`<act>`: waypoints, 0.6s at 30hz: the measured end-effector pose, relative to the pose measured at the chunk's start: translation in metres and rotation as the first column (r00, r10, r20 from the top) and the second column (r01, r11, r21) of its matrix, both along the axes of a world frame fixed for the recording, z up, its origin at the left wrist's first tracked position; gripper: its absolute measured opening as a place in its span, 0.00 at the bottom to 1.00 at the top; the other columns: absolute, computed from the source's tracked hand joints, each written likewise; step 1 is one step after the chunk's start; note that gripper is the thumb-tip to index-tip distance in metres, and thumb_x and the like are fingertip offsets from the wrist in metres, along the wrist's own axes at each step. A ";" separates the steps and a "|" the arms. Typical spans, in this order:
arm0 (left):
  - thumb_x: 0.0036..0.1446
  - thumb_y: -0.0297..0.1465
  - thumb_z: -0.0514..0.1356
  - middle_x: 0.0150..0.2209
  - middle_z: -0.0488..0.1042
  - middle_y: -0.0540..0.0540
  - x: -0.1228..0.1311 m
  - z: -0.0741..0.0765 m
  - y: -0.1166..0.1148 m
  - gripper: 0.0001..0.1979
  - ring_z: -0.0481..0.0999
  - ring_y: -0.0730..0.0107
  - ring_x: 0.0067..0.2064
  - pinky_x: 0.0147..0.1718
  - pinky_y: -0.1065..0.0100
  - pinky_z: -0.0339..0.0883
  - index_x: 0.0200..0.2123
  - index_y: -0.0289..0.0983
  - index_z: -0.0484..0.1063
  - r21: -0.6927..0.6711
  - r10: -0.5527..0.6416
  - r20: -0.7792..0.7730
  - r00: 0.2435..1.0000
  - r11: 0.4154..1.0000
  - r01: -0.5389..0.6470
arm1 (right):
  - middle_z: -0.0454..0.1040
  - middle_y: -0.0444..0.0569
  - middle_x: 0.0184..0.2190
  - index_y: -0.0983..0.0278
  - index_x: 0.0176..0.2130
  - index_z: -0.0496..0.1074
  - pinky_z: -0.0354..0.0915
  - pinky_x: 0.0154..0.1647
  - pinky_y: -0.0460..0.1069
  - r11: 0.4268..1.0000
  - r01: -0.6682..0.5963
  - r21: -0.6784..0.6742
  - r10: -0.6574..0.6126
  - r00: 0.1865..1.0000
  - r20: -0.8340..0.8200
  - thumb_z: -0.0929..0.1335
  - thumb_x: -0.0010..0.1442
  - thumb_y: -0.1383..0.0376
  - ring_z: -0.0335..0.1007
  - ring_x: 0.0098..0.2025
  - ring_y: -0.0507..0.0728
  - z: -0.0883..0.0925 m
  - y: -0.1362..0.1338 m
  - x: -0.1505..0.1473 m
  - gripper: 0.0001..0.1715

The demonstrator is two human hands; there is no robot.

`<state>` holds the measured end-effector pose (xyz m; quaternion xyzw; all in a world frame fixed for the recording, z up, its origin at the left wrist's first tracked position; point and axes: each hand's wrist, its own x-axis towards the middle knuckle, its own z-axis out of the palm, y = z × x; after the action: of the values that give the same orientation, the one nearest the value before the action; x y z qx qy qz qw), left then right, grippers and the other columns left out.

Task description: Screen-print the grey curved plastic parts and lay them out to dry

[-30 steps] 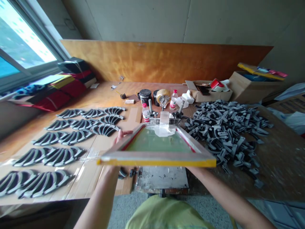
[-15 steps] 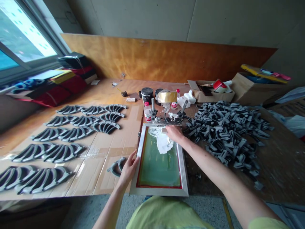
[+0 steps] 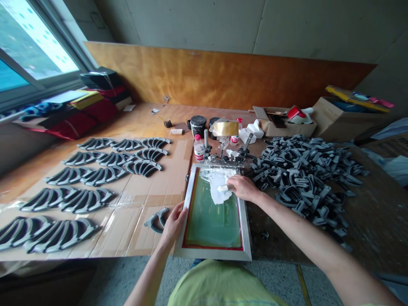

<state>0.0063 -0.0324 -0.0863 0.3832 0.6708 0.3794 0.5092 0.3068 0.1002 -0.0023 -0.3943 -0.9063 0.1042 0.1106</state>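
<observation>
A screen printing frame [image 3: 245, 229] with a green mesh [image 3: 212, 225] lies in front of me, hinged to a metal clamp [image 3: 223, 162] at its far end. My left hand [image 3: 174, 221] is closed on the frame's left rail. In my right hand [image 3: 242, 188], closed fingers hold a small squeegee [image 3: 225, 187] smeared white; much of it is hidden by the fingers. It is over the patch of white ink [image 3: 218, 196] on the upper mesh. Just left of my left hand, a curved grey part [image 3: 156, 220] sits on the cardboard [image 3: 127, 231], partly covered by that hand.
Rows of curved grey parts [image 3: 86, 199] cover the cardboard at left. A heap of similar parts [image 3: 306, 174] lies at right. Behind the clamp stand a red-capped bottle [image 3: 198, 148], a black tub [image 3: 198, 126] and a tape roll [image 3: 225, 127]. Cardboard boxes [image 3: 334, 119] stand back right.
My right hand has moved from the frame's far end toward me and slightly right, with the squeegee now showing over the white ink. My left hand stays on the left rail.
</observation>
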 end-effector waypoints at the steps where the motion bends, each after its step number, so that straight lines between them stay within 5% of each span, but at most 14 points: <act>1: 0.53 0.54 0.59 0.33 0.78 0.46 0.000 0.000 0.000 0.37 0.77 0.60 0.36 0.34 0.66 0.69 0.58 0.36 0.67 0.001 0.001 -0.001 1.000 1.000 -0.001 | 0.74 0.49 0.34 0.63 0.33 0.73 0.61 0.38 0.49 0.998 0.047 0.041 -0.047 0.999 -0.014 0.64 0.56 0.77 0.67 0.39 0.57 -0.005 -0.001 -0.005 0.12; 6: 0.52 0.54 0.59 0.32 0.78 0.45 -0.001 0.005 0.000 0.36 0.78 0.60 0.35 0.33 0.65 0.70 0.57 0.35 0.67 -0.018 0.009 0.003 1.000 1.000 -0.009 | 0.73 0.54 0.36 0.66 0.38 0.74 0.63 0.43 0.52 0.989 -0.005 0.148 -0.001 0.999 0.041 0.60 0.59 0.78 0.65 0.42 0.59 -0.032 -0.034 -0.012 0.17; 9: 0.52 0.53 0.60 0.34 0.80 0.45 0.002 0.014 -0.001 0.36 0.79 0.60 0.36 0.33 0.65 0.70 0.57 0.36 0.67 -0.025 0.024 0.034 0.999 0.999 -0.023 | 0.74 0.52 0.36 0.65 0.40 0.75 0.65 0.44 0.51 0.992 -0.068 0.105 0.068 0.998 0.001 0.62 0.60 0.76 0.67 0.42 0.58 -0.029 -0.041 -0.002 0.15; 12: 0.50 0.52 0.62 0.33 0.80 0.45 0.006 0.030 0.000 0.36 0.79 0.60 0.35 0.32 0.66 0.71 0.57 0.37 0.68 -0.039 0.051 0.049 0.998 0.998 -0.049 | 0.76 0.48 0.41 0.60 0.48 0.73 0.66 0.45 0.50 0.999 0.012 0.030 -0.009 0.995 -0.102 0.67 0.60 0.71 0.70 0.43 0.57 -0.012 -0.016 -0.004 0.16; 16: 0.47 0.51 0.65 0.32 0.80 0.47 0.006 0.065 0.000 0.40 0.78 0.63 0.31 0.28 0.68 0.69 0.61 0.39 0.64 -0.054 0.045 0.124 0.991 0.998 -0.039 | 0.75 0.46 0.48 0.51 0.62 0.62 0.66 0.46 0.49 0.973 0.227 -0.043 -0.231 0.962 -0.147 0.73 0.57 0.65 0.72 0.45 0.57 0.014 0.036 -0.019 0.37; 18: 0.46 0.51 0.66 0.33 0.80 0.47 0.003 0.086 0.002 0.39 0.78 0.62 0.32 0.28 0.68 0.69 0.60 0.40 0.66 -0.030 0.036 0.163 0.986 0.999 -0.031 | 0.75 0.48 0.47 0.52 0.64 0.61 0.66 0.44 0.50 0.946 0.324 -0.011 -0.323 0.938 -0.128 0.73 0.56 0.62 0.73 0.43 0.58 0.024 0.054 -0.016 0.39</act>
<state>0.0096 -0.0305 -0.0005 0.3324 0.6383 0.4089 0.5611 0.2907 0.1541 0.0214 -0.5298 -0.8207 0.1050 0.1861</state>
